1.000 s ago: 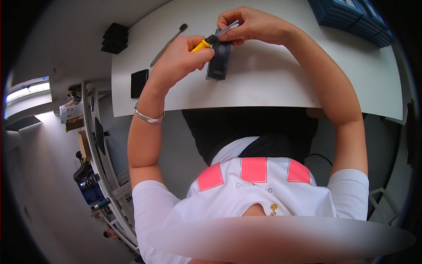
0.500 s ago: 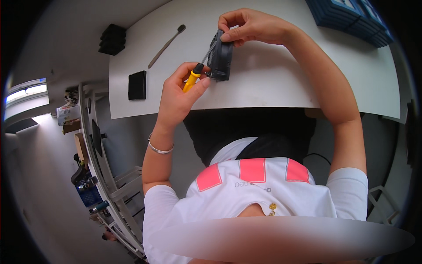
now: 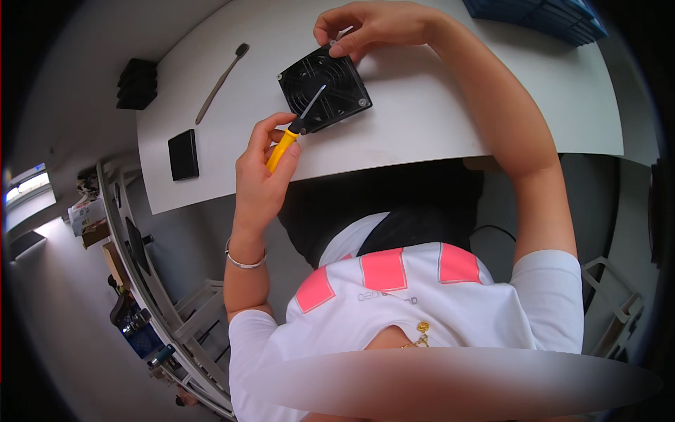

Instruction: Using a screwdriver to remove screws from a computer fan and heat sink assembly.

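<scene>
1. I see a square black fan point(image 3: 339, 79) over the near half of the white bench point(image 3: 422, 130). I can't tell if it rests there.
2. It looks about as long as it is wide. Its round, ringed face looks up at me. One corner points to the far side, and its near edge slants up to the right.
3. A yellow screwdriver point(image 3: 298, 126) slants over it. Its long line runs from near left to far right, tip over the fan's middle. I can't tell if they touch.
4. My left grip point(image 3: 261, 179) is wrapped around the screwdriver's handle.
5. My right grip point(image 3: 387, 24) pinches the fan's far corner.
6. To the left, a thin gray brush point(image 3: 220, 89) points its dark head far and right.
7. Near it lies a flat black case point(image 3: 183, 155).
8. Blue crates point(image 3: 538, 17) sit far right.
</scene>
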### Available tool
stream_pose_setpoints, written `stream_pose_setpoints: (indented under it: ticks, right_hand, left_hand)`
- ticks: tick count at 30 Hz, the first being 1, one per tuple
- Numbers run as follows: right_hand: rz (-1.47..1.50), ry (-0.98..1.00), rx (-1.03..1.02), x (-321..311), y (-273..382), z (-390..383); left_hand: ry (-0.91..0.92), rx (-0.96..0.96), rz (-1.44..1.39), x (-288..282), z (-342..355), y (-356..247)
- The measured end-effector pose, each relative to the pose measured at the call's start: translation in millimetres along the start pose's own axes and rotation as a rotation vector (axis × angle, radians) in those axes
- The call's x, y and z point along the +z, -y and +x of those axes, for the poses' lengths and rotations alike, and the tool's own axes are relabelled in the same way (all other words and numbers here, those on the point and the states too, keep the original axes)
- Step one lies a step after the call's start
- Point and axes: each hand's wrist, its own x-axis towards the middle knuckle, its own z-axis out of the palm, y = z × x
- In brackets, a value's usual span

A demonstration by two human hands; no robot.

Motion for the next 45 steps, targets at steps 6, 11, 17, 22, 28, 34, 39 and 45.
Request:
stream_pose_setpoints:
  ticks: [6, 11, 17, 22, 28, 34, 39, 45]
  right_hand:
    - [-0.001, 0.016, 0.0, -1, -3, 0]
    - [0.034, 0.033, -0.01, -1, -6, 0]
    - [0.018, 0.028, -0.006, -1, -3, 1]
    - [0.027, 0.033, 0.001, -2, -3, 1]
    - [-0.016, -0.017, -0.001, 2, 1, 1]
    - [-0.1, -0.058, 0.045, 6, 8, -1]
    - [-0.054, -0.083, -0.003, 9, 10, 1]
    - [-0.15, -0.185, -0.052, 7, -5, 2]
  left_hand:
    - [-0.031, 0.11, 0.109, 1, -6, -1]
    - [-0.066, 0.1, 0.057, 2, -11, 2]
    - [-0.17, 0.044, -0.035, -4, -19, 14]
    - [-0.23, -0.006, -0.075, -9, -21, 25]
    - [-0.223, -0.01, -0.115, -4, -17, 30]
    - [-0.246, 0.017, -0.151, 3, -8, 36]
    - [-0.169, -0.03, -0.036, 15, 1, 25]
    - [-0.244, 0.033, -0.16, 26, 8, 23]
